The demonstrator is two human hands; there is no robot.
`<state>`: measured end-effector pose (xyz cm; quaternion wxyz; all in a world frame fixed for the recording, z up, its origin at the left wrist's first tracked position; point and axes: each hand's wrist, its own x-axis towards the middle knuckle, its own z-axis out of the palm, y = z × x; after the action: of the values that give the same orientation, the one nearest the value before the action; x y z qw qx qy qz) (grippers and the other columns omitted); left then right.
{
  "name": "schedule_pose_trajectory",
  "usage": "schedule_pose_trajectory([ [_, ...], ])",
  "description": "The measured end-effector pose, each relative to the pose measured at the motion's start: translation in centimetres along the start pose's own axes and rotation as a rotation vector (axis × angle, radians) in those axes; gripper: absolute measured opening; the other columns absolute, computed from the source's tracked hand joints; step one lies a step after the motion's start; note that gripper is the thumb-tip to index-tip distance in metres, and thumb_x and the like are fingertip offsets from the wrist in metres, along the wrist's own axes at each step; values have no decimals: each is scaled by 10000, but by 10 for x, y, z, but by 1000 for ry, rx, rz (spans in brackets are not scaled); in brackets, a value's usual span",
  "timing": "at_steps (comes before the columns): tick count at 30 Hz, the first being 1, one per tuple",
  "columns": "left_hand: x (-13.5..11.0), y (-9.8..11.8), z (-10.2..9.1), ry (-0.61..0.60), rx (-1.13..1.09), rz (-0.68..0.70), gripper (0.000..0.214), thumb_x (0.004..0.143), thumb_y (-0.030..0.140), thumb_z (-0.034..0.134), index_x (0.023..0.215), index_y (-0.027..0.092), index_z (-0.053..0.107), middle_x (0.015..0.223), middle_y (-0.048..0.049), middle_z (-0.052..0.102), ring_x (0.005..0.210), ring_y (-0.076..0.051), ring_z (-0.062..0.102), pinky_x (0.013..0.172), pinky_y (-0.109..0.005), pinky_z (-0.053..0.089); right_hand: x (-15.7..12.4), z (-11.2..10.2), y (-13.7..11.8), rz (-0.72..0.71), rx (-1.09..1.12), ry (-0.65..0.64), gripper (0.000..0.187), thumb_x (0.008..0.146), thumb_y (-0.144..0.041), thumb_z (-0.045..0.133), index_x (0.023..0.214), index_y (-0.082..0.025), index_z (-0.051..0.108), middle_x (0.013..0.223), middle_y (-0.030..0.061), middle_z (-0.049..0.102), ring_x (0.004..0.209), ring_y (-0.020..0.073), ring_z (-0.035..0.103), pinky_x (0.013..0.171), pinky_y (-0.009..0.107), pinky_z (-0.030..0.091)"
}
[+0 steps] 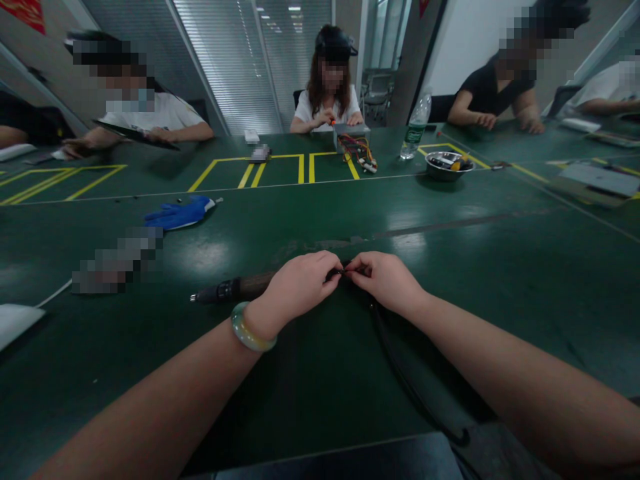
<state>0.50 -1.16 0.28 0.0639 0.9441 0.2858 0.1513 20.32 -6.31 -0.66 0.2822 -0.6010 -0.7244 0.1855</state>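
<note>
A dark electric screwdriver (250,287) with a silver tip lies on the green table, pointing left. My left hand (303,283) is closed over its rear part, thumb and fingers pinched together at the back end. My right hand (387,280) meets it there, its fingertips pinched at the start of the black cord (400,367). The small dark spot between both sets of fingertips is too tiny to make out. From beneath my right hand the cord curves down toward the table's near edge. A pale green bangle (253,328) circles my left wrist.
A blue glove (180,213) lies at left, near a blurred-out object (117,263) with a white cable. Across the table are a water bottle (416,127), a metal bowl (449,165) of small things and a grey box with coloured wires (351,137). Several people sit opposite.
</note>
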Motion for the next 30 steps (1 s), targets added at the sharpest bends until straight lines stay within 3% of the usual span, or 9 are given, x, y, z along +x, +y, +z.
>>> schedule_pose_trajectory([
  [8, 1, -3, 1, 20, 2, 33, 172, 910, 283, 545, 1031, 193, 626, 1050, -45, 661, 955, -199, 626, 854, -348, 505, 2, 2, 2, -7, -9, 2, 109, 859, -195, 632, 951, -224, 683, 869, -20, 685, 778, 128, 622, 690, 239, 444],
  [15, 1, -4, 4, 56, -8, 51, 175, 905, 269, 548, 1031, 194, 644, 1057, -38, 669, 967, -193, 628, 862, -343, 509, 6, 8, 4, -50, -202, 28, 319, 901, -187, 592, 1218, -211, 612, 1092, 41, 670, 1013, 194, 610, 900, 330, 448],
  [22, 2, -2, 2, 47, 4, 32, 182, 903, 276, 544, 1039, 188, 627, 1041, -40, 661, 924, -190, 633, 822, -341, 516, 9, 9, -5, -81, -339, 4, 210, 953, -204, 530, 1117, -192, 660, 1065, 45, 667, 1000, 197, 601, 901, 325, 429],
  [30, 0, 2, 2, 84, 26, 18, 187, 872, 263, 582, 1048, 198, 591, 1020, -41, 659, 907, -208, 639, 810, -376, 528, 8, 13, -5, 4, -391, 1, 189, 967, -245, 513, 1092, -198, 645, 1069, 52, 654, 975, 205, 602, 868, 323, 422],
])
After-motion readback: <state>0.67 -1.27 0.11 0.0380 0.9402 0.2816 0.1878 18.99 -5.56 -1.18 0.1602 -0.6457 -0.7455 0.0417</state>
